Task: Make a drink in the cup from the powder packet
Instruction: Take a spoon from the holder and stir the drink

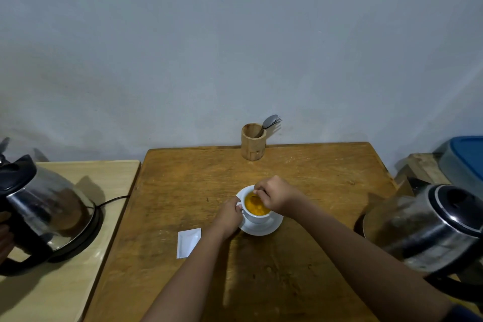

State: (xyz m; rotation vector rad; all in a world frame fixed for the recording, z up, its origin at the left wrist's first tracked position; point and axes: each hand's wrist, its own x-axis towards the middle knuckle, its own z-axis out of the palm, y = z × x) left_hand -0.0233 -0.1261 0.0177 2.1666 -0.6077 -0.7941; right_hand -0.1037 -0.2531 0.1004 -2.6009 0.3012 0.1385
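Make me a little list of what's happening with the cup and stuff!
cup: white, on saucer, holds orange drink
left hand: grips the cup's side
right hand: holds spoon in the drink
packet: flat on table, left of cup
holder: at back edge, with cutlery
kettles: one far left, one far right

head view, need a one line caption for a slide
Right hand stirs the orange drink with a spoon while the left hand steadies the white cup on its saucer.

Packet (188, 242) left of cup (257, 213)
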